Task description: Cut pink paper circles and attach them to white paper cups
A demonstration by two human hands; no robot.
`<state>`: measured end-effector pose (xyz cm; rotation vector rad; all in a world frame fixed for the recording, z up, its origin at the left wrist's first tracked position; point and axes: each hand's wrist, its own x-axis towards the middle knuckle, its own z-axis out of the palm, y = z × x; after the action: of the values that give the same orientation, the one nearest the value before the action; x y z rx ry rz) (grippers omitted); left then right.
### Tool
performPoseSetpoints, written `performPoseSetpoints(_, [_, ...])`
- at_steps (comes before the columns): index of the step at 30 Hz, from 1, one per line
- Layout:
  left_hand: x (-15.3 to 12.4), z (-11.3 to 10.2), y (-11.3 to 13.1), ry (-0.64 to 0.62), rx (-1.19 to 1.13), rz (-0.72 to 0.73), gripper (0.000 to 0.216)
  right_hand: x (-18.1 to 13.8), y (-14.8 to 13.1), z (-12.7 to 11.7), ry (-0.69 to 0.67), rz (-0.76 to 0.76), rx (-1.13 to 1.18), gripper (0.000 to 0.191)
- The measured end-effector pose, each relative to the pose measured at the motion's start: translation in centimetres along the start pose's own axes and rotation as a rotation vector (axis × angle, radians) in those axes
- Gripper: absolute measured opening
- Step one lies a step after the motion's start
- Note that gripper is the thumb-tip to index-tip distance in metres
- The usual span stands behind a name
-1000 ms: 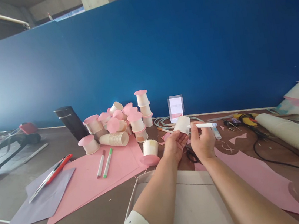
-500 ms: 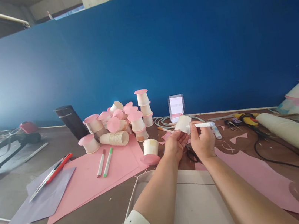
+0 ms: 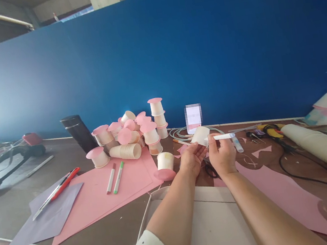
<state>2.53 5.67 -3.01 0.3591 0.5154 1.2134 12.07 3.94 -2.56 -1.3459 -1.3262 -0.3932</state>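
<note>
A white paper cup [image 3: 200,135] lies tilted in my left hand [image 3: 194,158], whose fingers curl round its lower side. My right hand [image 3: 223,154] is closed on a white marker pen [image 3: 222,136]. The pen's tip end points left and meets the side of the cup, though whether it touches is too small to tell. Left of my hands, another paper cup [image 3: 165,161] rests upside down on a pink paper disc [image 3: 165,174]. Beneath my forearms is a pale shallow box [image 3: 215,221].
Cups with pink discs [image 3: 149,134] crowd the back, near a black flask [image 3: 78,131]. A red utility knife [image 3: 64,182] and two pens [image 3: 118,177] lie on paper sheets [image 3: 95,202]. Stacked cups [image 3: 321,148] and a black cable [image 3: 297,178] lie right. A phone [image 3: 193,118] stands behind.
Almost nothing differs. The whole view has shifted very slightly, and both hands keep the same hold on the cup and the marker pen.
</note>
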Motion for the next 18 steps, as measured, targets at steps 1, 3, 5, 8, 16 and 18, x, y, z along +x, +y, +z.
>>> performPoseSetpoints(1, [-0.03,0.04,0.03,0.002,-0.001,0.000,0.009,0.00,-0.01,0.00,-0.001,0.001,0.003,0.027])
performPoseSetpoints(3, [-0.08,0.12,0.10,0.010,-0.003,-0.004,0.009,-0.01,-0.01,0.00,-0.009,0.013,0.004,0.027])
performPoseSetpoints(5, [-0.11,0.17,0.15,0.012,-0.009,-0.011,0.009,-0.01,0.00,0.01,-0.010,0.027,0.009,0.026])
performPoseSetpoints(8, [-0.05,0.07,0.14,0.010,-0.031,-0.012,0.009,0.05,0.04,0.00,0.030,0.049,0.032,0.027])
performPoseSetpoints(16, [0.10,-0.24,0.07,0.001,-0.052,-0.014,0.007,0.11,-0.06,-0.05,0.029,0.063,0.045,0.028])
performPoseSetpoints(18, [0.01,-0.16,0.14,0.005,-0.053,-0.018,0.007,0.08,-0.12,-0.02,0.020,0.052,0.043,0.028])
